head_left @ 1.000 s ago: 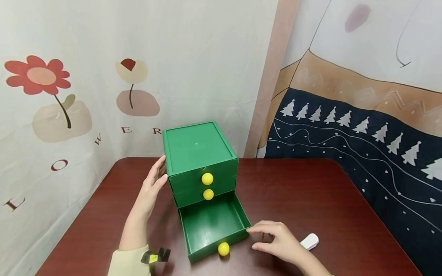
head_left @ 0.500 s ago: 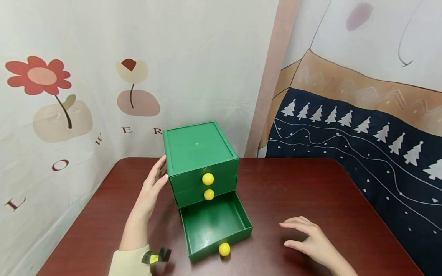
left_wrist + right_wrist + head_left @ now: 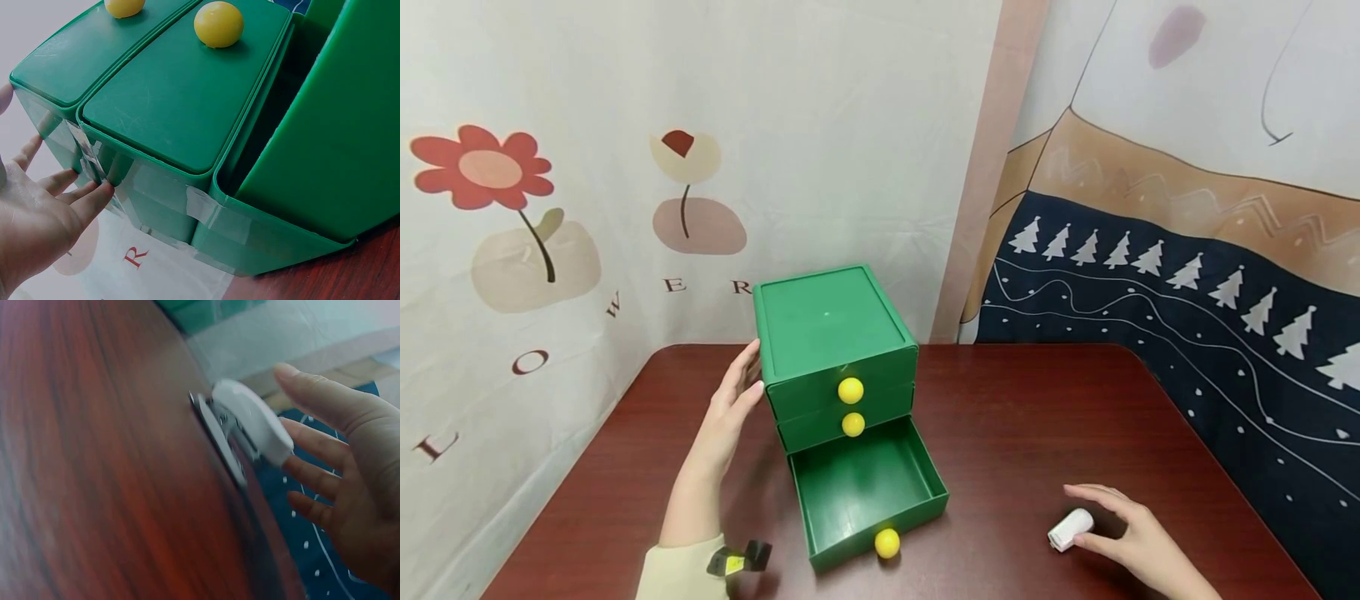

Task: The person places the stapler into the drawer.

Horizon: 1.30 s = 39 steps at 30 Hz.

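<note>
A green drawer cabinet (image 3: 827, 321) with yellow round knobs stands on the table, its bottom drawer (image 3: 868, 475) pulled out and bare inside. My left hand (image 3: 727, 417) rests its fingertips against the cabinet's left side; in the left wrist view the fingers (image 3: 87, 203) touch the taped side wall. At the right, a small white stapler (image 3: 1070, 530) lies on the table. Around it my right hand (image 3: 1138, 537) spreads thumb and fingers. In the right wrist view the stapler (image 3: 253, 419) shows its metal base, and the thumb (image 3: 325, 397) is apart from it.
The dark red wooden table (image 3: 1000, 417) has its back edge against a pale curtain (image 3: 850, 150) with printed flowers. A dark blue tree-patterned cloth (image 3: 1150, 317) hangs along the right side. The pulled-out drawer juts toward the front.
My right hand has moved from the bottom drawer's right corner rightward to the stapler, which it hid half a second ago. The left hand and the cabinet have stayed put.
</note>
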Motion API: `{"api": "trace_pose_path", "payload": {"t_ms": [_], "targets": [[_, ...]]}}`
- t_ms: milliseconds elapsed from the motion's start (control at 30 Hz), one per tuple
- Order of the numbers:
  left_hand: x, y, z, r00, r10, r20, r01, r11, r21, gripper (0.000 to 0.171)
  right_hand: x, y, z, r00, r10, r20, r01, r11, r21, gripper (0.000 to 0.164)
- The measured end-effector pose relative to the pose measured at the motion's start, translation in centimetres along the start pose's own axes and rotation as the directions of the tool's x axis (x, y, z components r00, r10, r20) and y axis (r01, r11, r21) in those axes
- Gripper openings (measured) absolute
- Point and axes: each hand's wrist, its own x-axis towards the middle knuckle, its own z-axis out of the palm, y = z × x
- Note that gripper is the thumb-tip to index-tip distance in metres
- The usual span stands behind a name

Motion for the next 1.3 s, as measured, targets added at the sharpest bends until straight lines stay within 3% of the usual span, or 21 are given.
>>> {"api": "trace_pose_path", "payload": {"t_ms": [167, 467, 1000, 1300], "targets": [[0.0, 0.0, 0.0, 1.000, 0.003, -0.003, -0.003, 1.000, -0.001, 0.054, -0.4, 1.3, -0.5, 0.996, 0.045, 0.074, -0.048, 0.998, 0.039, 0.051], [-0.2, -0.1, 0.0, 1.000, 0.003, 0.001, -0.003, 1.000, 0.003, 0.054, -0.9, 2.0, -0.7, 0.982, 0.076, 0.171, -0.079, 0.997, 0.007, 0.044], [-0.1, 0.1, 0.0, 1.000, -0.001, -0.001, 0.001, 1.000, 0.010, 0.054, -0.7, 2.1, 0.1, 0.997, -0.021, 0.068, 0.017, 0.999, 0.047, 0.034], [-0.1, 0.0, 0.0, 1.000, 0.009, -0.005, -0.009, 1.000, -0.004, 0.054, -0.3, 1.2, 0.5, 0.999, 0.003, 0.053, -0.009, 0.994, 0.110, 0.032]]}}
